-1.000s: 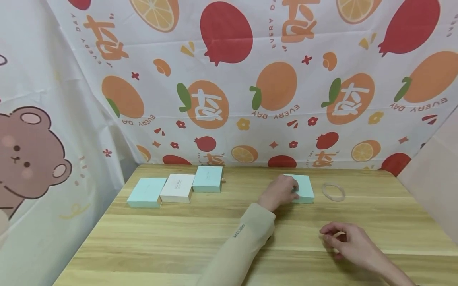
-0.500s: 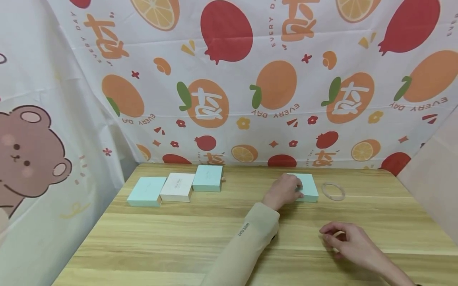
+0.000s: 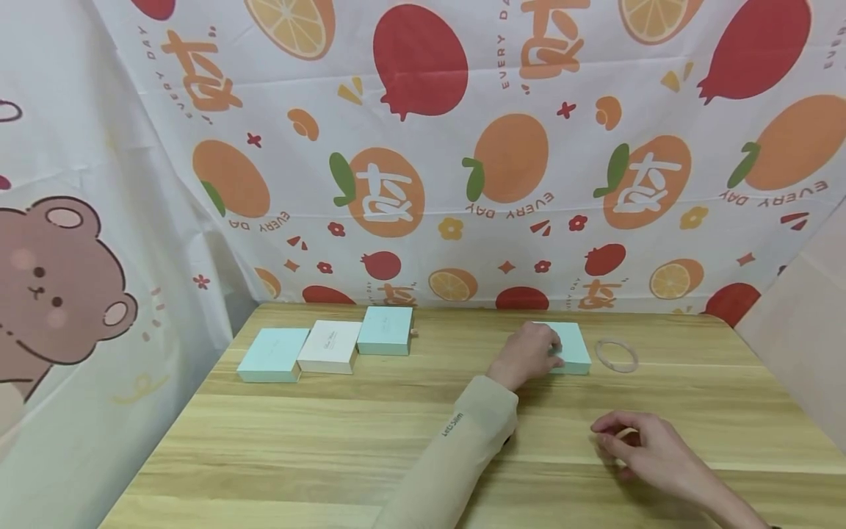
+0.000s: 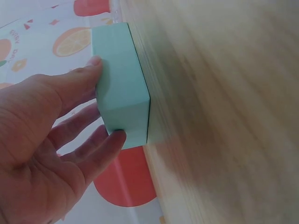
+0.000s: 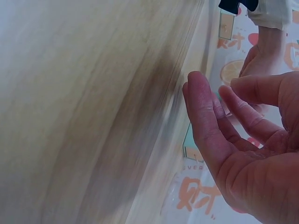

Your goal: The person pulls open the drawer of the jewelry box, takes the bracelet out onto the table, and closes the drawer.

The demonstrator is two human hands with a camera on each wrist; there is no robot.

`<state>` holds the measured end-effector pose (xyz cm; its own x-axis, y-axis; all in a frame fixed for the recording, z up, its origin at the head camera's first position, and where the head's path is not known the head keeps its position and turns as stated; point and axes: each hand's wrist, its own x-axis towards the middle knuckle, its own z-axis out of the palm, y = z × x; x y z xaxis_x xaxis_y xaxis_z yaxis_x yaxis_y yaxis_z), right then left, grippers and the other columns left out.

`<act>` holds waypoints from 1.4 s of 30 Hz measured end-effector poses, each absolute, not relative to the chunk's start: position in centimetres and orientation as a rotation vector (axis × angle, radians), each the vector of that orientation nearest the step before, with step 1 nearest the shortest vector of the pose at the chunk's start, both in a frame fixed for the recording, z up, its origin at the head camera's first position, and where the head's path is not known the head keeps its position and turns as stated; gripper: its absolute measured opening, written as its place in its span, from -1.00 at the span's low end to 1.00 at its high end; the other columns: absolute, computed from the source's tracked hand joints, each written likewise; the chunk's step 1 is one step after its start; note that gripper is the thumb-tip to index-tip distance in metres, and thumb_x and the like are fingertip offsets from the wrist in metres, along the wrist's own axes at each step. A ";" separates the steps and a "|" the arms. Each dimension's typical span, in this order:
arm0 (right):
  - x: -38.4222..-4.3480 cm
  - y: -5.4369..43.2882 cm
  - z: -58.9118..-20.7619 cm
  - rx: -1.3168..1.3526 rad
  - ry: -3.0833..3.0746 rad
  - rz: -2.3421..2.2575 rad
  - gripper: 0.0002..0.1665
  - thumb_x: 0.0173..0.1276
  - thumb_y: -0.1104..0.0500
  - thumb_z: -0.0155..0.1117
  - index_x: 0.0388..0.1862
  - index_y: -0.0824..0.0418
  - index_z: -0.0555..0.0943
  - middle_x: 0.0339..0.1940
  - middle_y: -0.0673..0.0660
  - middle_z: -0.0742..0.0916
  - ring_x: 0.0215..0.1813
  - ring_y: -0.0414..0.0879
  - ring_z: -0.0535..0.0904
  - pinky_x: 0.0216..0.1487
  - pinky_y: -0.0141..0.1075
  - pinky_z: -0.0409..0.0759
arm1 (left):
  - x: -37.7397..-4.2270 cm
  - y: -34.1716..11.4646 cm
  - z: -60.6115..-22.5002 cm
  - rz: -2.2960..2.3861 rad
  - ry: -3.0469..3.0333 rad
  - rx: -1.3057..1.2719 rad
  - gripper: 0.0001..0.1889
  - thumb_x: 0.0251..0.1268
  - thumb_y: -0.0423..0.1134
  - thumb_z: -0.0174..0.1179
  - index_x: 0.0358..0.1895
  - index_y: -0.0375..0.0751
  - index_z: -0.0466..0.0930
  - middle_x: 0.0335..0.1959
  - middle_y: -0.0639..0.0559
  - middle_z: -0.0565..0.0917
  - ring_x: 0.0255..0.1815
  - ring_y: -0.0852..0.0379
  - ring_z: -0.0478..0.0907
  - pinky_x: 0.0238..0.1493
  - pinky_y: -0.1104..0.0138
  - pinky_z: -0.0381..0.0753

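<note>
My left hand (image 3: 525, 354) is at a flat mint-green box (image 3: 575, 348) on the right part of the table. In the left wrist view, the thumb lies along an upper edge of that box (image 4: 122, 74) and fingers curl against its end. Part of the box is hidden behind the hand in the head view. To its right lies a thin, translucent ring like a bangle (image 3: 616, 355). Nearer to me, my right hand (image 3: 651, 452) hangs with loosely curled fingers, holding nothing. The right wrist view shows its thumb and fingers apart.
Three boxes stand in a row at the back left: a mint one (image 3: 272, 354), a white one (image 3: 330, 346) and another mint one (image 3: 386, 330) with a small tab at its side. Behind the wooden table (image 3: 277, 455) hangs a fruit-print cloth (image 3: 449, 169).
My left hand has shifted the mint box a little to the right, closer to the ring, mostly in the first half second. My right hand has stayed in place.
</note>
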<state>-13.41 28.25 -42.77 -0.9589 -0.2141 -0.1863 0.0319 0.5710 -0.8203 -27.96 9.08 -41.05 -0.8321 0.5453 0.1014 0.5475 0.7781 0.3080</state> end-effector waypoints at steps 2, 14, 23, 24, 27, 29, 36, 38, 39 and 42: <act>-13.4 28.3 -42.8 -0.165 2.546 -1.340 -0.70 0.49 0.14 0.28 0.05 0.32 0.65 -0.19 0.16 0.75 -0.31 -0.22 0.65 -0.40 -0.26 0.73 | -28.1 9.0 -41.0 -0.518 -2.958 -0.915 -0.70 0.30 -0.03 0.41 0.04 0.01 0.79 0.07 0.21 0.76 0.06 0.31 0.63 0.09 0.45 0.64; -13.2 28.7 -42.4 -0.157 2.577 -1.335 -0.70 0.49 0.17 0.27 0.07 0.34 0.65 -0.18 0.18 0.75 -0.29 -0.24 0.66 -0.38 -0.26 0.73 | -28.0 4.5 -39.8 -0.661 -2.851 -1.124 -0.71 0.45 -0.16 0.25 0.14 -0.11 0.74 0.33 0.00 0.65 0.42 0.11 0.52 0.44 0.28 0.47; -13.2 28.4 -42.3 -0.193 2.611 -1.338 -0.73 0.49 0.20 0.27 0.06 0.33 0.65 -0.14 0.18 0.75 -0.30 -0.28 0.66 -0.40 -0.26 0.72 | -25.4 -2.7 -38.9 -0.447 -2.836 -1.110 -0.63 0.43 -0.10 0.28 0.21 -0.15 0.67 0.27 -0.03 0.67 0.28 0.04 0.63 0.30 0.21 0.60; -13.2 28.3 -42.3 -0.195 2.614 -1.338 -0.73 0.49 0.21 0.26 0.06 0.33 0.65 -0.14 0.18 0.75 -0.30 -0.28 0.66 -0.40 -0.26 0.73 | -25.0 -3.5 -38.8 -0.440 -2.839 -1.104 -0.62 0.43 -0.11 0.28 0.21 -0.16 0.66 0.27 -0.07 0.66 0.28 0.00 0.62 0.30 0.18 0.60; -13.2 28.1 -42.2 -0.192 2.621 -1.346 -0.74 0.48 0.20 0.27 0.05 0.32 0.66 -0.16 0.17 0.75 -0.30 -0.29 0.64 -0.40 -0.26 0.73 | -24.2 -5.8 -38.9 -0.413 -2.841 -1.072 -0.60 0.41 -0.13 0.30 0.22 -0.21 0.65 0.29 -0.17 0.64 0.29 -0.10 0.61 0.30 0.07 0.60; -13.2 28.0 -42.1 -0.200 2.622 -1.349 -0.74 0.49 0.20 0.26 0.05 0.32 0.66 -0.18 0.17 0.74 -0.30 -0.29 0.64 -0.40 -0.26 0.73 | -23.8 -7.2 -39.0 -0.413 -2.840 -1.050 -0.58 0.38 -0.15 0.33 0.22 -0.25 0.64 0.30 -0.22 0.62 0.29 -0.17 0.60 0.30 0.00 0.59; -13.4 27.7 -41.8 -0.196 2.633 -1.348 -0.76 0.48 0.21 0.28 0.03 0.31 0.67 -0.16 0.18 0.75 -0.29 -0.30 0.64 -0.41 -0.26 0.73 | -22.9 -11.6 -39.2 -0.368 -2.856 -0.928 -0.52 0.29 -0.17 0.41 0.23 -0.28 0.63 0.32 -0.25 0.60 0.31 -0.26 0.55 0.30 -0.07 0.56; -13.5 27.6 -41.7 -0.213 2.637 -1.354 -0.76 0.47 0.21 0.28 0.03 0.31 0.67 -0.16 0.19 0.76 -0.30 -0.30 0.64 -0.41 -0.26 0.73 | -22.8 -12.6 -39.2 -0.354 -2.880 -0.870 -0.50 0.29 -0.16 0.42 0.25 -0.26 0.62 0.36 -0.23 0.57 0.32 -0.26 0.54 0.23 -0.06 0.61; -13.6 27.5 -41.7 -0.227 2.643 -1.355 -0.76 0.47 0.22 0.29 0.02 0.31 0.68 -0.16 0.19 0.76 -0.30 -0.30 0.64 -0.42 -0.27 0.72 | -22.7 -13.0 -39.2 -0.343 -2.889 -0.840 -0.49 0.29 -0.15 0.42 0.27 -0.25 0.61 0.37 -0.21 0.57 0.32 -0.25 0.54 0.19 -0.07 0.64; -13.6 27.5 -41.6 -0.262 2.654 -1.354 -0.76 0.47 0.22 0.29 0.02 0.32 0.68 -0.19 0.19 0.76 -0.32 -0.30 0.64 -0.44 -0.28 0.71 | -22.7 -14.2 -39.1 -0.312 -2.901 -0.763 -0.44 0.27 -0.13 0.43 0.30 -0.24 0.59 0.39 -0.21 0.55 0.32 -0.26 0.54 0.12 -0.09 0.67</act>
